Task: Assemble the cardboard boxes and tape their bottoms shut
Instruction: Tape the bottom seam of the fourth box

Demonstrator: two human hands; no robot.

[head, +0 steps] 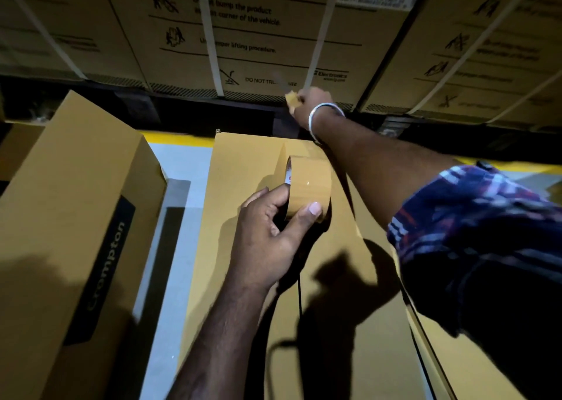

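Box being taped: plain brown cardboard box [243, 156] in centre, standing on the floor, top face towards the camera; flaps lie flat & closed, seam runs front-to-back. Inside not visible.
Tape roll: brown tape roll [308, 186] stands on edge on the box's top face, near its far end; white core w/ red print shows on the left side.
Left hand: left hand [267, 235] grips the roll, thumb over the outer winding, fingers curled at the core side. Closed on the roll.
Right hand: right hand [310, 104] reached out past the box's far edge, pinching the tape's free end [292, 99], a small crumpled brown tab. Closed on the tape end. White bangle [319, 117] on the wrist; plaid sleeve [462, 211] rolled up the forearm.
Tape strip betw. roll & hand: can't tell, too dark/blurred.
Box on left: 2nd cardboard box [70, 202], just beside the first w/ a gap of floor between, dark panel reading "Crompton" on its side. Top closed; contents not visible.
Back row: large printed cartons [258, 28] w/ handling pictograms & white straps [209, 41], sealed, contents hidden.
Floor: grey floor [179, 162], yellow line [182, 139] along the far side.
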